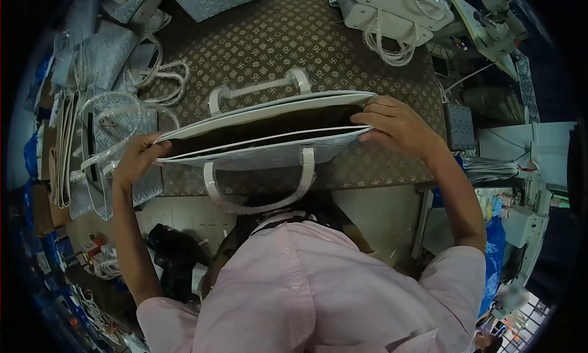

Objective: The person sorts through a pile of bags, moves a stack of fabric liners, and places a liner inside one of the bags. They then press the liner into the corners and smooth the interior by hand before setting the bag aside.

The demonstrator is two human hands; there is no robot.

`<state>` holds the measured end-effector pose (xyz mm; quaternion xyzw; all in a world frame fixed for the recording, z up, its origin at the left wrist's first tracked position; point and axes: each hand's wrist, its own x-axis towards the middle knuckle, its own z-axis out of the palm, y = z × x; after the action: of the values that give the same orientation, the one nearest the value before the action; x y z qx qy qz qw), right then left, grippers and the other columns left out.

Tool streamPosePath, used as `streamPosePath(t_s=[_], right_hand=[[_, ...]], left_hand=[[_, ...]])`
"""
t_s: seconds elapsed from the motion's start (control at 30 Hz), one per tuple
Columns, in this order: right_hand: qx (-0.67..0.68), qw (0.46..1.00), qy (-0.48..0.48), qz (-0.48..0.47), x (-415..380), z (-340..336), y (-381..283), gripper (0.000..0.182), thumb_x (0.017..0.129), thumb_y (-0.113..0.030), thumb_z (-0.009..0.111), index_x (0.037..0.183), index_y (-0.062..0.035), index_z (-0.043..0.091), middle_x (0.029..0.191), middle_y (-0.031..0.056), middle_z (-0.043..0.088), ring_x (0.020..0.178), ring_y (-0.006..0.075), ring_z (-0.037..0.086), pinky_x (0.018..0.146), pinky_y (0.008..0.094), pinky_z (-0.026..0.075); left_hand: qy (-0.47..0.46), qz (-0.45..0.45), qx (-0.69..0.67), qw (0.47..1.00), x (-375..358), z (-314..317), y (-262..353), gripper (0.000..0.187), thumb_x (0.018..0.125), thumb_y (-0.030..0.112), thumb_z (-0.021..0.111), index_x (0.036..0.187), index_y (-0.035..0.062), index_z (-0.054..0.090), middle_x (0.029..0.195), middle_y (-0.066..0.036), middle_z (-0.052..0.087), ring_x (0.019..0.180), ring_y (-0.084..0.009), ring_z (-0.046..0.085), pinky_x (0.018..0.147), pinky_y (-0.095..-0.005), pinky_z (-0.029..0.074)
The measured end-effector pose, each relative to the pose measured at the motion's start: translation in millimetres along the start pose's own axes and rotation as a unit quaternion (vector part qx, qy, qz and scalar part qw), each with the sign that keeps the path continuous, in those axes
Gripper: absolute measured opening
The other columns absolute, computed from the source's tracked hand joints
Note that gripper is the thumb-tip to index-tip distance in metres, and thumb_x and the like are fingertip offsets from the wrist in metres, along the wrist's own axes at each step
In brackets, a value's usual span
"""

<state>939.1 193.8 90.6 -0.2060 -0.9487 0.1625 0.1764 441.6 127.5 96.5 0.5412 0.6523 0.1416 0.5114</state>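
Note:
A pale grey-white handbag (263,158) stands at the front of the table with its mouth spread, and its dark inside shows from above. My left hand (138,159) grips the left end of the rim, thumb along the top edge. At the opposite end, my right hand (395,125) pinches the right corner, its fingers curled over the rim. One white handle (257,207) hangs on the side near me, wrapped in clear plastic. The far handle (260,91) lies out over the patterned cloth.
Several similar bags and wrapped handles (162,80) are piled on the left. More bag pieces (395,10) lie at the back right of the brown patterned table cloth (269,43). Machine parts (523,227) stand to the right, and a black plastic bag (174,249) is below the table.

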Motion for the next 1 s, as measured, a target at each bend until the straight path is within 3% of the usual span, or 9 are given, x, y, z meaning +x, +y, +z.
streamPosePath(t_s=[0.07, 0.13, 0.2, 0.23, 0.3, 0.37, 0.43, 0.57, 1.0], right_hand=[[0.008, 0.999, 0.042, 0.01, -1.5, -0.8, -8.8, 0.029, 0.078, -0.019, 0.069, 0.102, -0.0057, 0.063, 0.09, 0.0083, 0.059, 0.085, 0.026, 0.056, 0.077, 0.0371, 0.047], [0.073, 0.991, 0.054, 0.099, -7.0, -1.1, -18.0, 0.036, 0.077, -0.016, 0.07, 0.11, -0.0061, 0.063, 0.096, 0.0098, 0.062, 0.09, 0.0264, 0.058, 0.08, 0.037, 0.048], [0.051, 0.991, 0.084, 0.089, -8.9, 0.4, -24.3, 0.035, 0.076, -0.014, 0.071, 0.109, -0.0059, 0.064, 0.099, 0.0097, 0.063, 0.094, 0.0262, 0.059, 0.082, 0.0368, 0.049], [0.029, 0.991, 0.11, 0.074, -11.3, 4.0, -27.2, 0.034, 0.075, -0.012, 0.072, 0.108, -0.0057, 0.065, 0.102, 0.0095, 0.064, 0.098, 0.026, 0.059, 0.084, 0.0365, 0.049], [0.021, 0.987, 0.138, 0.077, -18.2, 12.1, -25.9, 0.033, 0.075, -0.011, 0.072, 0.106, -0.0054, 0.066, 0.104, 0.0091, 0.064, 0.102, 0.0261, 0.059, 0.086, 0.0365, 0.049], [0.02, 0.981, 0.177, 0.08, -23.3, 19.6, -30.0, 0.03, 0.074, -0.007, 0.072, 0.103, -0.0045, 0.068, 0.107, 0.008, 0.065, 0.11, 0.0263, 0.058, 0.09, 0.037, 0.048], [0.027, 0.977, 0.194, 0.079, -25.8, 26.7, -31.3, 0.032, 0.074, -0.004, 0.071, 0.105, -0.0039, 0.067, 0.109, 0.0091, 0.065, 0.113, 0.028, 0.056, 0.091, 0.0384, 0.048], [0.044, 0.969, 0.236, 0.064, -31.9, 34.8, -29.6, 0.035, 0.072, 0.002, 0.07, 0.107, -0.0021, 0.066, 0.111, 0.0112, 0.064, 0.116, 0.0311, 0.054, 0.093, 0.0398, 0.048], [0.075, 0.959, 0.271, 0.04, -32.2, 45.8, -19.8, 0.033, 0.072, 0.006, 0.067, 0.103, -0.0035, 0.068, 0.109, 0.0121, 0.065, 0.114, 0.0323, 0.056, 0.089, 0.0375, 0.051]], left_hand=[[0.018, 0.037, 0.034, 0.999, 1.9, -0.8, 0.9, 0.025, 0.09, 0.02, 0.058, 0.108, 0.0034, 0.064, 0.084, -0.003, 0.064, 0.077, -0.0119, 0.061, 0.066, -0.0286, 0.051], [0.029, 0.069, 0.07, 0.995, -1.5, 5.0, 15.8, 0.026, 0.091, 0.018, 0.058, 0.111, 0.0033, 0.063, 0.086, -0.005, 0.065, 0.078, -0.0155, 0.063, 0.07, -0.0304, 0.051], [0.215, 0.156, 0.258, 0.929, -13.0, 32.8, 53.2, 0.028, 0.089, 0.011, 0.057, 0.116, 0.0029, 0.06, 0.093, -0.013, 0.066, 0.081, -0.0271, 0.064, 0.076, -0.0341, 0.049], [0.202, 0.158, 0.262, 0.93, -15.9, 48.4, 70.5, 0.028, 0.089, 0.011, 0.057, 0.116, 0.0029, 0.06, 0.093, -0.013, 0.066, 0.081, -0.0271, 0.064, 0.076, -0.0341, 0.049], [0.248, 0.402, 0.33, 0.818, -18.1, 89.0, 101.3, 0.036, 0.087, 0.008, 0.057, 0.122, 0.0046, 0.056, 0.103, -0.018, 0.064, 0.086, -0.0333, 0.063, 0.078, -0.0361, 0.049], [0.149, 0.441, 0.349, 0.813, -11.0, 138.6, 124.7, 0.041, 0.085, 0.011, 0.059, 0.125, 0.0031, 0.053, 0.11, -0.017, 0.062, 0.091, -0.0302, 0.062, 0.081, -0.0368, 0.049], [0.134, 0.517, 0.368, 0.761, 12.6, 182.4, 135.5, 0.043, 0.086, 0.014, 0.058, 0.126, 0.0, 0.051, 0.118, -0.016, 0.058, 0.096, -0.0281, 0.06, 0.084, -0.0356, 0.048], [0.151, 0.549, 0.392, 0.723, 32.0, 228.0, 143.5, 0.047, 0.083, 0.012, 0.062, 0.125, -0.0017, 0.05, 0.121, -0.014, 0.057, 0.099, -0.0247, 0.06, 0.082, -0.0327, 0.049], [0.19, 0.565, 0.387, 0.704, 42.1, 230.5, 140.0, 0.043, 0.077, 0.008, 0.058, 0.119, -0.0033, 0.056, 0.107, -0.014, 0.063, 0.085, -0.0222, 0.063, 0.077, -0.0327, 0.05]])
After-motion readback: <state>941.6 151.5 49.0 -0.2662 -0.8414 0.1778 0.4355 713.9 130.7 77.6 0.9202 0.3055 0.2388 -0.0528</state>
